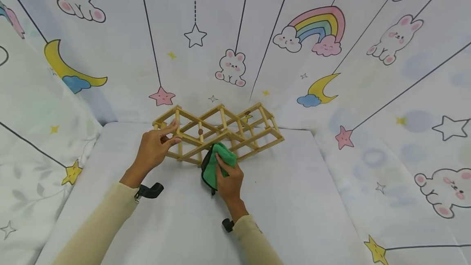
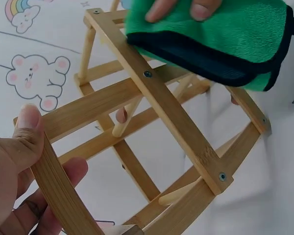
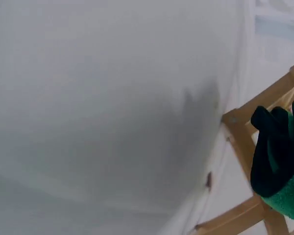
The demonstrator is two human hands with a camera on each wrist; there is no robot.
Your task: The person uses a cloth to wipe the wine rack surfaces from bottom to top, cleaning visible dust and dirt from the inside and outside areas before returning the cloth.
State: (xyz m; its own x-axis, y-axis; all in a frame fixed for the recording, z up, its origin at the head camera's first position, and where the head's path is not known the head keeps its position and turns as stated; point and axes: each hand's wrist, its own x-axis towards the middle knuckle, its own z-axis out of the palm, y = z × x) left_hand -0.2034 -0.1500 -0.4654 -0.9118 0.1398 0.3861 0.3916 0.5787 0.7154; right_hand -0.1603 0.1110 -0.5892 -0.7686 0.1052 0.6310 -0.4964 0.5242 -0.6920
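Note:
A folding wooden lattice rack (image 2: 184, 125), made of flat slats, round rods and screws, stands stretched out near the back of the white surface. My left hand (image 1: 152, 146) grips its left end, thumb and fingers on either side of a slat in the left wrist view. In my right hand (image 1: 229, 179) is a green cloth (image 2: 240, 39) with a dark edging, held against the rack's front middle slats. Only the cloth's dark fold and a green part show at the right edge of the right wrist view; the right hand is mostly hidden there.
Around the white table (image 1: 287, 199) hang pale fabric walls (image 1: 125, 52) printed with bears, stars, moons and a rainbow. The rack stands close to the back wall. A black camera mount (image 1: 151, 190) sits on the left wrist, another (image 1: 228, 225) on the right.

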